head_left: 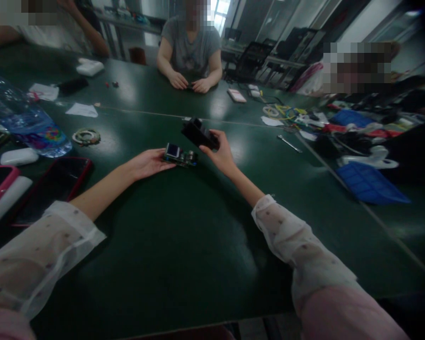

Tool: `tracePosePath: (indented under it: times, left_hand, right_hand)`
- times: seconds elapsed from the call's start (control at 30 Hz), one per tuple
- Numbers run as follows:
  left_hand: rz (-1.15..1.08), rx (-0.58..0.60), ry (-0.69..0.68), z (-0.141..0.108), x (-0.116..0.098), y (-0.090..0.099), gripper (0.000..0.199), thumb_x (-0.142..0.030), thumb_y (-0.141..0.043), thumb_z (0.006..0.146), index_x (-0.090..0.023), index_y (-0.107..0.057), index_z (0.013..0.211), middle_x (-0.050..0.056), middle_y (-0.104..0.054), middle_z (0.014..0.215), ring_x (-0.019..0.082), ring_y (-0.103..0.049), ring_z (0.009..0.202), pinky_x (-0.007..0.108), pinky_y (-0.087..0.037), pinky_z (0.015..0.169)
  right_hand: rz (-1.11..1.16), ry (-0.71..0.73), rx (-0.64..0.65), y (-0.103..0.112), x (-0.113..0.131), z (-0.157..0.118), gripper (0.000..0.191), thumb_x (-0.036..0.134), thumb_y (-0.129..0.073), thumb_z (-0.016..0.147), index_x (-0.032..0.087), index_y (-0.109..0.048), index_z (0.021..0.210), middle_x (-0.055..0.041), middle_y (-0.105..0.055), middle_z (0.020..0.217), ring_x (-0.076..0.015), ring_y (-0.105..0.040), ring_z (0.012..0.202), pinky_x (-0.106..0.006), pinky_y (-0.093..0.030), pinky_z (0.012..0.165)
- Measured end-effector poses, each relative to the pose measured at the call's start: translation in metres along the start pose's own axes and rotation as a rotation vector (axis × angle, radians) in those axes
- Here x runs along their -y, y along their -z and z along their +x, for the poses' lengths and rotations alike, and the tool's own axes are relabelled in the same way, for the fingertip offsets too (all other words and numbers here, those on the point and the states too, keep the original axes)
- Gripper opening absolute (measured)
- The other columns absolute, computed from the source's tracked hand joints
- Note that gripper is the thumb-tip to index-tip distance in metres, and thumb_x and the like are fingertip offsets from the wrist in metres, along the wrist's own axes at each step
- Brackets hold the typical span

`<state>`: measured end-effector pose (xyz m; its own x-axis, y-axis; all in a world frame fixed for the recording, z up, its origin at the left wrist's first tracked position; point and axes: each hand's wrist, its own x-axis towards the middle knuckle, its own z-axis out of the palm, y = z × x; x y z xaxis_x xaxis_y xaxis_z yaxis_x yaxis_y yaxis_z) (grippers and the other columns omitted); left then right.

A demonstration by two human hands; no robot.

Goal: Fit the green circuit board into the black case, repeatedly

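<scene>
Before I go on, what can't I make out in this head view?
All in the head view:
- Circuit board: its left end is covered by the left hand; its underside faces away.
- Small screen: too small and blurred to read.
- Black part: its near end is covered by the right hand; fine detail is lost to blur.
- Bottle: top cut off by the left edge.

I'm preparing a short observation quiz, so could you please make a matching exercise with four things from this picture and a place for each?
1. circuit board
2. black part
3. plastic bottle
4. wrench

A. on the green table, right of both the person's hands
B. in the left hand
C. near the picture's left edge
D. in the right hand

Pairs: 1-B; 2-D; 3-C; 4-A
</scene>
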<state>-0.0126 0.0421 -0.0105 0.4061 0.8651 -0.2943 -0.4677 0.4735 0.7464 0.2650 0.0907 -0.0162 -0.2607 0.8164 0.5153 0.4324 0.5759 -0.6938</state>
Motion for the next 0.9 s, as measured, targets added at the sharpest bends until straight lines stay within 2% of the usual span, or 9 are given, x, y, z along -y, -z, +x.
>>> tracePosePath:
  times: [0.13, 0.23, 0.3, 0.53, 0.73, 0.9]
  left_hand:
    - [0.008, 0.025, -0.005, 0.001, 0.000, 0.002, 0.037, -0.004, -0.045, 0.096, -0.007, -0.061, 0.128, 0.016, -0.073, 0.114, 0.023, -0.072, 0.109, 0.038, -0.053, 0.107]
    - [0.005, 0.021, 0.002, 0.000, 0.000, 0.002, 0.035, -0.004, -0.045, 0.095, -0.007, -0.062, 0.126, 0.016, -0.072, 0.115, 0.024, -0.072, 0.110, 0.038, -0.054, 0.105]
    - [-0.002, 0.012, 0.007, -0.001, -0.001, 0.001, 0.036, -0.003, -0.044, 0.095, -0.007, -0.061, 0.127, 0.017, -0.072, 0.115, 0.025, -0.071, 0.111, 0.039, -0.055, 0.105]
    - [-0.010, 0.026, 0.033, 0.000, -0.001, 0.003, 0.033, -0.006, -0.047, 0.096, -0.007, -0.063, 0.125, 0.017, -0.072, 0.119, 0.026, -0.071, 0.114, 0.039, -0.056, 0.104]
    - [-0.008, 0.023, 0.035, 0.001, 0.000, 0.005, 0.032, -0.006, -0.048, 0.096, -0.007, -0.063, 0.124, 0.018, -0.072, 0.119, 0.026, -0.069, 0.117, 0.042, -0.049, 0.113]
    - [-0.011, 0.053, 0.034, 0.001, 0.000, 0.005, 0.029, -0.005, -0.047, 0.096, -0.009, -0.065, 0.118, 0.015, -0.074, 0.118, 0.025, -0.070, 0.116, 0.041, -0.047, 0.114]
  right_hand:
    - [-0.090, -0.047, -0.062, 0.003, -0.023, -0.002, 0.058, 0.044, -0.073, 0.083, 0.024, -0.047, 0.131, -0.0130, -0.059, 0.129, -0.0330, -0.059, 0.118, -0.056, -0.047, 0.105]
    - [-0.166, -0.073, -0.040, 0.003, -0.040, -0.003, 0.055, 0.032, -0.074, 0.080, 0.023, -0.050, 0.128, -0.0139, -0.058, 0.128, -0.0358, -0.056, 0.121, -0.062, -0.044, 0.107]
    - [-0.194, -0.052, -0.014, 0.002, -0.047, -0.004, 0.056, 0.027, -0.073, 0.078, 0.021, -0.050, 0.129, -0.0154, -0.057, 0.129, -0.0365, -0.055, 0.123, -0.062, -0.042, 0.109]
    - [-0.222, -0.030, 0.012, 0.001, -0.050, -0.003, 0.059, 0.025, -0.071, 0.080, 0.017, -0.046, 0.133, -0.0190, -0.054, 0.132, -0.0375, -0.054, 0.125, -0.061, -0.042, 0.110]
    - [-0.262, -0.026, 0.016, 0.001, -0.050, -0.003, 0.057, 0.026, -0.069, 0.080, 0.021, -0.045, 0.132, -0.0153, -0.057, 0.131, -0.0356, -0.056, 0.123, -0.059, -0.044, 0.109]
    - [-0.280, -0.039, 0.008, 0.000, -0.049, -0.003, 0.058, 0.025, -0.068, 0.079, 0.022, -0.045, 0.132, -0.0149, -0.057, 0.131, -0.0363, -0.056, 0.124, -0.059, -0.045, 0.109]
